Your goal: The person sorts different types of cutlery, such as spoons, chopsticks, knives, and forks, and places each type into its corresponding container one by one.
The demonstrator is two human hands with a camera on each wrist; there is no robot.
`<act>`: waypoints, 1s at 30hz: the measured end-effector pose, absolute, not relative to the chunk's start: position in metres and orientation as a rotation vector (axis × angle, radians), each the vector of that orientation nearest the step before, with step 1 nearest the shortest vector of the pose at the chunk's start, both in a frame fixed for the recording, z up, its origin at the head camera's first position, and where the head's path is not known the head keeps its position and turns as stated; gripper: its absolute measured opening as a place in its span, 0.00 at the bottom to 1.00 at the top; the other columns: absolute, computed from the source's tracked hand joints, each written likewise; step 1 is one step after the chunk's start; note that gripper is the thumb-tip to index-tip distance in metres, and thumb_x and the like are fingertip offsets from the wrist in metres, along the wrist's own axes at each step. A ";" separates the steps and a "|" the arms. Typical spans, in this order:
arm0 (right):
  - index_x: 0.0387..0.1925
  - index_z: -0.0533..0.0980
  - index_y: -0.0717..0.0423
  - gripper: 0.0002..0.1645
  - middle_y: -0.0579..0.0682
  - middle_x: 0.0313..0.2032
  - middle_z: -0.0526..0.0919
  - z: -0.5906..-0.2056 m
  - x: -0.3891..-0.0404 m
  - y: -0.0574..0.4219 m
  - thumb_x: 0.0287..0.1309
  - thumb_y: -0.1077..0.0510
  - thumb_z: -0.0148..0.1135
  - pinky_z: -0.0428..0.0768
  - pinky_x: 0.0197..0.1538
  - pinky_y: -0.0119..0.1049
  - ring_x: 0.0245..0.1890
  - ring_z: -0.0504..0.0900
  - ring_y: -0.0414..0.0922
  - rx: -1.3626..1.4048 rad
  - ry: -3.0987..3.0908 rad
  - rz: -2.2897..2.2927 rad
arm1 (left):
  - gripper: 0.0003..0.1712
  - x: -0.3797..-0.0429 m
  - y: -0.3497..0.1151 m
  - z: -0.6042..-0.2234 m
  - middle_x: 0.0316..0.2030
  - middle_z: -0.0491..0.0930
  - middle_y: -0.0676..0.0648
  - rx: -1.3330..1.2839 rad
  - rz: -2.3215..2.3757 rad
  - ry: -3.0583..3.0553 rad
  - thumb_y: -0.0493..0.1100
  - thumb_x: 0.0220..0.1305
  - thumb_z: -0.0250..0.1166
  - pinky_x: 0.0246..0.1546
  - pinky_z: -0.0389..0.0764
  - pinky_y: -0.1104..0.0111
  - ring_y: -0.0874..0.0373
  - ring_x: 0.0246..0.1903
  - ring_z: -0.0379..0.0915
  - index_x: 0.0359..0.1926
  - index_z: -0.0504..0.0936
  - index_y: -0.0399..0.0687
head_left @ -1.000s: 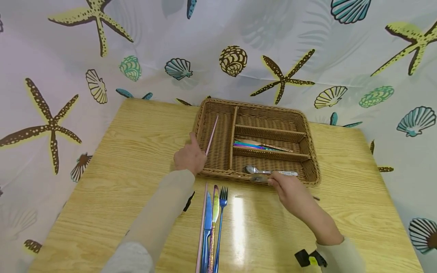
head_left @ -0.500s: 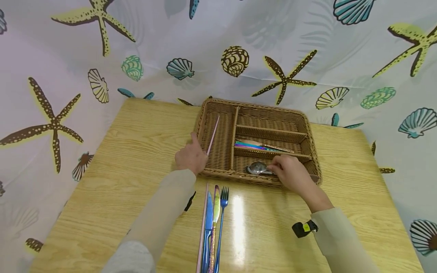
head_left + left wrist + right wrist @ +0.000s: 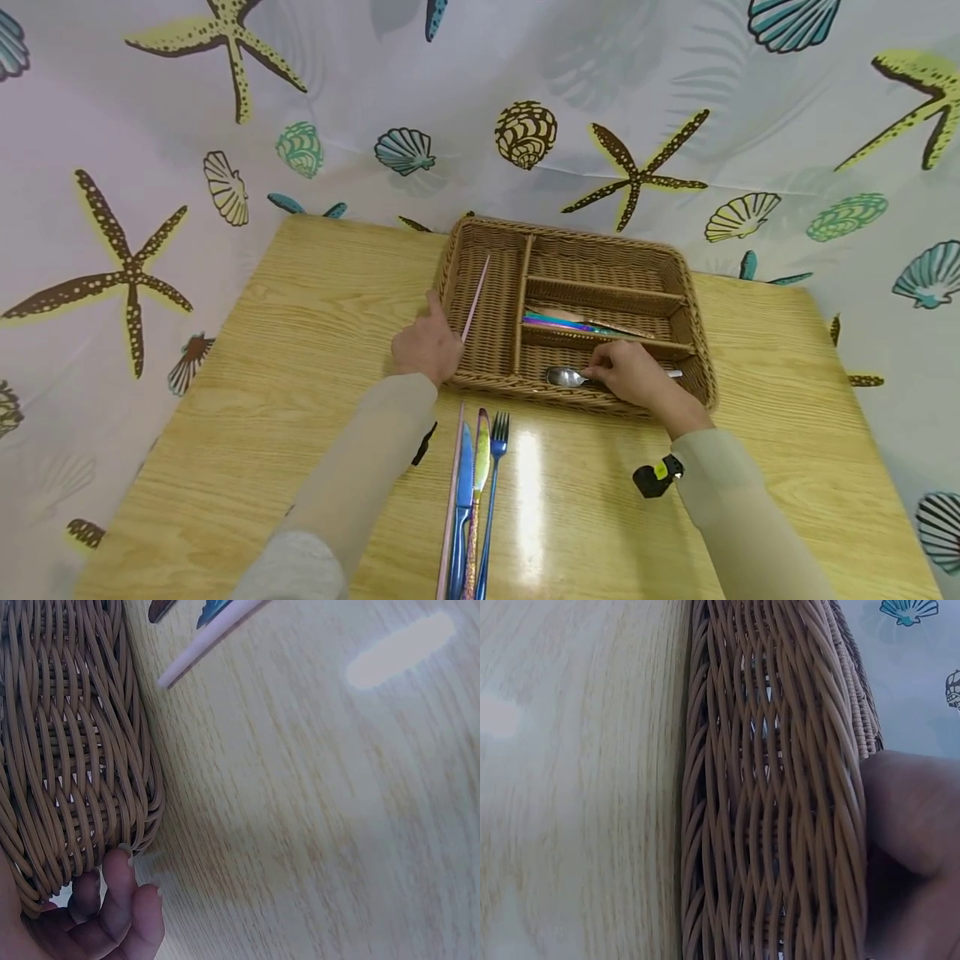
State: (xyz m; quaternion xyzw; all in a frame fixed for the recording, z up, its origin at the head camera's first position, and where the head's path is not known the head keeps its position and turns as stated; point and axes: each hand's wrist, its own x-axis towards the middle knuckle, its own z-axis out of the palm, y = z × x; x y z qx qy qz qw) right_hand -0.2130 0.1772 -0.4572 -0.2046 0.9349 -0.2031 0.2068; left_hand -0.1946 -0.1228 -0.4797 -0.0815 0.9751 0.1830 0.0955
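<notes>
A brown wicker cutlery tray lies on the table. My left hand grips its front left corner, fingers curled round the wicker in the left wrist view. Inside the front right compartment, my right hand pinches a metal spoon by its handle, bowl pointing left. A second spoon put there earlier cannot be told apart from it now. In the right wrist view the tray's front wall hides the spoon and most of the hand.
One pink chopstick lies in the left compartment. The middle right one holds rainbow and copper cutlery. Before the tray lie another pink chopstick, a blue knife, a gold-purple knife and a blue fork. A shell-patterned cloth hangs behind.
My right hand has carried a spoon from over the tray's front rim into the front right compartment, where another spoon lay. The left hand has stayed on the corner.
</notes>
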 end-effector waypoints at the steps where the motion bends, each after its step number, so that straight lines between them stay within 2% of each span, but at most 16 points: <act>1: 0.32 0.77 0.55 0.09 0.51 0.29 0.79 -0.457 -0.213 0.178 0.61 0.54 0.56 0.71 0.28 0.39 0.24 0.71 0.43 -0.563 2.603 -0.564 | 0.41 -0.195 -0.122 -0.479 0.09 0.70 0.49 -0.236 0.539 2.890 0.48 0.64 0.43 0.03 0.52 0.68 0.61 0.04 0.53 0.69 0.31 0.44; 11: 0.33 0.77 0.58 0.05 0.51 0.28 0.78 -0.459 -0.209 0.178 0.60 0.60 0.56 0.72 0.28 0.39 0.24 0.72 0.43 -0.578 2.609 -0.634 | 0.40 -0.194 -0.122 -0.479 0.09 0.70 0.49 -0.233 0.511 2.897 0.48 0.65 0.43 0.03 0.53 0.68 0.61 0.04 0.52 0.69 0.31 0.43; 22: 0.40 0.76 0.58 0.09 0.51 0.28 0.77 -0.459 -0.201 0.180 0.64 0.58 0.52 0.70 0.25 0.39 0.21 0.69 0.45 -0.503 2.639 -0.726 | 0.41 -0.193 -0.121 -0.478 0.09 0.70 0.48 -0.249 0.509 2.906 0.49 0.65 0.45 0.04 0.54 0.68 0.60 0.04 0.54 0.69 0.32 0.43; 30: 0.41 0.74 0.56 0.09 0.49 0.35 0.76 -0.457 -0.179 0.172 0.64 0.58 0.51 0.73 0.32 0.41 0.30 0.72 0.43 -0.600 2.859 -0.910 | 0.41 -0.193 -0.121 -0.478 0.08 0.69 0.49 -0.249 0.510 2.897 0.49 0.65 0.44 0.04 0.53 0.68 0.61 0.04 0.52 0.69 0.31 0.44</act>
